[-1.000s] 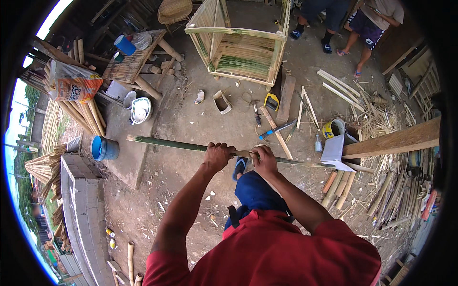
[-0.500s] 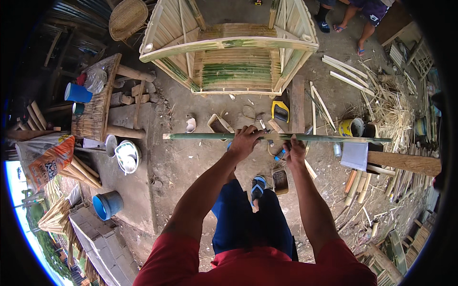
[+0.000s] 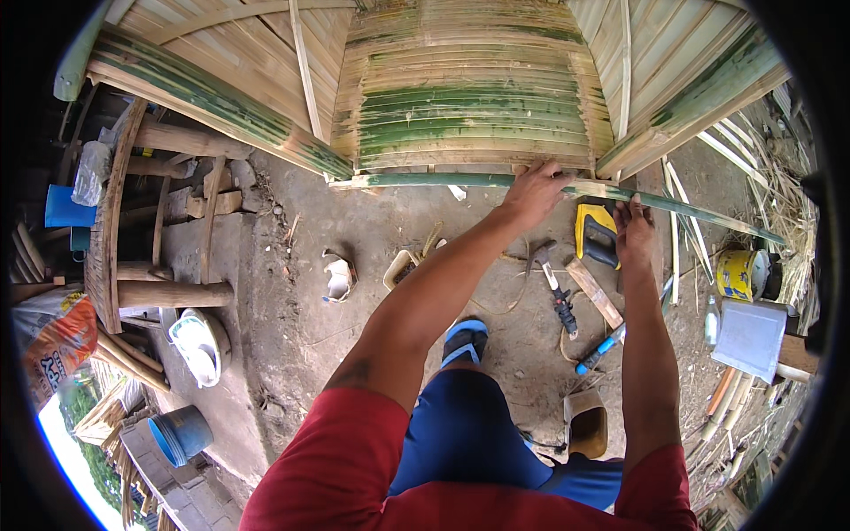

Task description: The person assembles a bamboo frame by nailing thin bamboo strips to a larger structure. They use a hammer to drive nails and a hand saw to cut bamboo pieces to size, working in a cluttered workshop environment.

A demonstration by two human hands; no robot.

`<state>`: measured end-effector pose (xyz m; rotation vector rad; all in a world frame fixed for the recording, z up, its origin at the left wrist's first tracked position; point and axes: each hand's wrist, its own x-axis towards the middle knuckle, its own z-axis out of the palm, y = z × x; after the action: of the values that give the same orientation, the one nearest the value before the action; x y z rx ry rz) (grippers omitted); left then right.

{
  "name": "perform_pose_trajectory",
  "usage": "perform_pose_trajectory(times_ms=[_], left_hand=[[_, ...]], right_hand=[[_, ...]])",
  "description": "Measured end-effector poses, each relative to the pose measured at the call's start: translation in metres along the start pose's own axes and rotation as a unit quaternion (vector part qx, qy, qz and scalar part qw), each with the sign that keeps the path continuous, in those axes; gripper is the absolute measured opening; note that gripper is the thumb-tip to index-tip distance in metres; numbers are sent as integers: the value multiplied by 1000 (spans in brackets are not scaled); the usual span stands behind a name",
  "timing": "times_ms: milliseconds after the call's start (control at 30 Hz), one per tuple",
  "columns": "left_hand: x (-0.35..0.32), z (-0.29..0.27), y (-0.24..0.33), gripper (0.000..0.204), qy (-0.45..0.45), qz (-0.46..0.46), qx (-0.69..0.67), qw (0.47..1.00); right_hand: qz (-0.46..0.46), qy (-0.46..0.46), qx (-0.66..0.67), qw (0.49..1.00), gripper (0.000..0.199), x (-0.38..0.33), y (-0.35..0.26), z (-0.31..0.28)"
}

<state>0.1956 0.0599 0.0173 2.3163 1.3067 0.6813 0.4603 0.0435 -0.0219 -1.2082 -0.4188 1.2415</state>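
A long green bamboo strip (image 3: 425, 180) lies level along the lower front edge of a large bamboo slat frame (image 3: 469, 97). My left hand (image 3: 534, 192) grips the strip near its middle and presses it against the frame. My right hand (image 3: 634, 232) holds the same strip farther right, where it slopes down toward the right. Both arms in red sleeves reach up from the lower edge. Below them are my blue shorts and a blue sandal (image 3: 464, 338).
On the dirt ground lie a yellow tool (image 3: 595, 232), a knife (image 3: 556, 288), a blue-handled tool (image 3: 602, 347), a yellow tin (image 3: 740, 273) and loose bamboo strips at the right. A round bamboo stool (image 3: 111, 212), a blue cup (image 3: 66, 208), white bowl (image 3: 197, 345) and blue bucket (image 3: 181, 434) stand left.
I have stepped closer to the bamboo frame, which now fills the top of the view. Both hands have carried the green strip up against the frame's lower edge.
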Motion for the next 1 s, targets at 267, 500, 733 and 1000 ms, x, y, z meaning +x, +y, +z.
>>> perform_pose_trajectory(times_ms=[267,500,733,1000], left_hand=[[17,15,-26,40,53,12,18,998],[31,38,-5,39,26,-36,42,998],[66,65,28,33,37,-202,14,979],[77,62,28,41,-15,-269,-5,963]], right_hand=[[-9,-25,44,999,9,29,20,16],[-33,31,-4,999,14,26,39,22],[-42,68,1,997,13,25,36,34],[-44,29,-8,999,16,30,34,22]])
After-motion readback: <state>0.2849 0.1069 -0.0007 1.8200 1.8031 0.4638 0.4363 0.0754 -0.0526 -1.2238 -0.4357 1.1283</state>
